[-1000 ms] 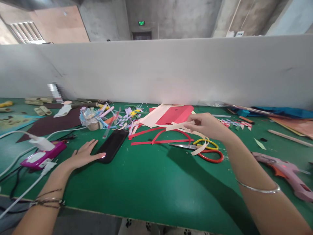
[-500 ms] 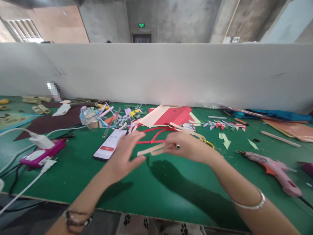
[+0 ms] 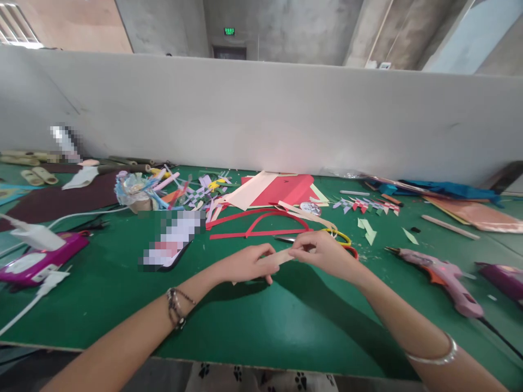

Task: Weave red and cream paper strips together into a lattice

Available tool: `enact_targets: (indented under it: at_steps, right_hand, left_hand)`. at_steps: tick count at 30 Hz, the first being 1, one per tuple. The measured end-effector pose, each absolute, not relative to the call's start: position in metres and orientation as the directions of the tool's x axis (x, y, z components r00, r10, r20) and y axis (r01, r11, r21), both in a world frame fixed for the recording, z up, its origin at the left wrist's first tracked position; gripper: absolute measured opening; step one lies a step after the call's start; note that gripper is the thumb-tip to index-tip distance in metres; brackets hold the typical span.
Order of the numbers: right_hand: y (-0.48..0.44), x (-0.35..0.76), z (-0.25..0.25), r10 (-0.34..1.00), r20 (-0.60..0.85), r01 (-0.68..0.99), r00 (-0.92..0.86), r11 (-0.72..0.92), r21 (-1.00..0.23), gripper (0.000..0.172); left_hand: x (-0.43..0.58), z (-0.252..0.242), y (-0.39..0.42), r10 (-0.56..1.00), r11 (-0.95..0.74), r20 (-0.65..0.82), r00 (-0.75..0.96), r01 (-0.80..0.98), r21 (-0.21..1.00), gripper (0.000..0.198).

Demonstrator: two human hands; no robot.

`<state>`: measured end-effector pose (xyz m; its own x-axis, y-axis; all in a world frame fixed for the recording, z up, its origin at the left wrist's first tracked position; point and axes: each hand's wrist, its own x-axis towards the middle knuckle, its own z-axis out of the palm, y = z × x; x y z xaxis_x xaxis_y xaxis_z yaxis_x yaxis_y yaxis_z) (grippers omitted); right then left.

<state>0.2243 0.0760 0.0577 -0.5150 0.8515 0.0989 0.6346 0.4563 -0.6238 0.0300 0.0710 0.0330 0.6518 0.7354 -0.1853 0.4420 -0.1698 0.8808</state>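
Observation:
Between my hands is a pale cream paper strip (image 3: 283,257), held over the green table. My left hand (image 3: 251,263) is closed on the strip's left part, and a small tip of it shows below the fingers. My right hand (image 3: 316,251) pinches the strip's right end between thumb and fingers. Scissors with yellow and red handles (image 3: 342,237) lie just behind my right hand, partly hidden by it. Red paper strips (image 3: 235,236) and a longer cream strip (image 3: 310,215) rest on the table behind my hands.
A phone (image 3: 174,239) lies left of my hands. Farther left is a purple power strip (image 3: 44,258) with white plugs and cables. A pink glue gun (image 3: 441,275) lies to the right. Red paper sheets (image 3: 284,190), woven paper pieces (image 3: 365,205) and a partition (image 3: 261,114) are at the back.
My left hand has moved right and closed on the cream paper strip; before, it was open beside it. My right hand still holds the strip. The view has shifted slightly.

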Motion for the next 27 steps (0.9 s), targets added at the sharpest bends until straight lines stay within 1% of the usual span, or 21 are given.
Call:
enact_targets:
  at_steps: [2, 4, 6, 8, 11, 14, 18, 21, 25, 27]
  right_hand:
    - [0.079, 0.222, 0.048, 0.874, 0.185, 0.630, -0.449, 0.456, -0.629, 0.029]
    - [0.081, 0.219, 0.037, 0.893, 0.271, 0.627, -0.359, 0.446, -0.639, 0.028]
    - [0.081, 0.218, 0.029, 0.902, 0.309, 0.627, -0.301, 0.432, -0.649, 0.026]
    - [0.082, 0.220, 0.025, 0.900, 0.311, 0.616, -0.306, 0.436, -0.656, 0.028]
    - [0.084, 0.226, 0.025, 0.869, 0.317, 0.542, -0.380, 0.487, -0.684, 0.030]
    - [0.083, 0.229, 0.028, 0.828, 0.307, 0.466, -0.470, 0.528, -0.710, 0.026]
    - [0.078, 0.224, 0.025, 0.796, 0.327, 0.449, -0.510, 0.570, -0.688, 0.026]
    - [0.074, 0.219, 0.022, 0.798, 0.341, 0.443, -0.497, 0.572, -0.690, 0.027]
    - [0.074, 0.219, 0.023, 0.838, 0.347, 0.503, -0.422, 0.535, -0.679, 0.034]
    - [0.077, 0.223, 0.025, 0.842, 0.353, 0.527, -0.408, 0.533, -0.662, 0.035]
  left_hand:
    - [0.035, 0.028, 0.074, 0.711, -0.047, -0.209, 0.672, 0.341, 0.939, 0.020]
    - [0.037, 0.023, 0.075, 0.712, 0.006, -0.201, 0.673, 0.280, 0.960, 0.016]
    - [0.035, 0.019, 0.075, 0.724, 0.039, -0.214, 0.655, 0.271, 0.962, 0.015]
    - [0.030, 0.017, 0.076, 0.737, 0.078, -0.236, 0.633, 0.267, 0.961, 0.019]
    - [0.021, 0.017, 0.080, 0.750, 0.119, -0.268, 0.605, 0.274, 0.954, 0.019]
    - [0.015, 0.019, 0.083, 0.777, 0.108, -0.236, 0.583, 0.245, 0.963, 0.024]
    - [0.016, 0.022, 0.082, 0.752, 0.096, -0.243, 0.613, 0.262, 0.960, 0.026]
    - [0.018, 0.023, 0.079, 0.739, 0.040, -0.236, 0.631, 0.309, 0.950, 0.031]
    - [0.019, 0.023, 0.078, 0.747, -0.074, -0.219, 0.628, 0.405, 0.911, 0.026]
    - [0.018, 0.023, 0.079, 0.768, -0.093, -0.193, 0.611, 0.404, 0.910, 0.027]
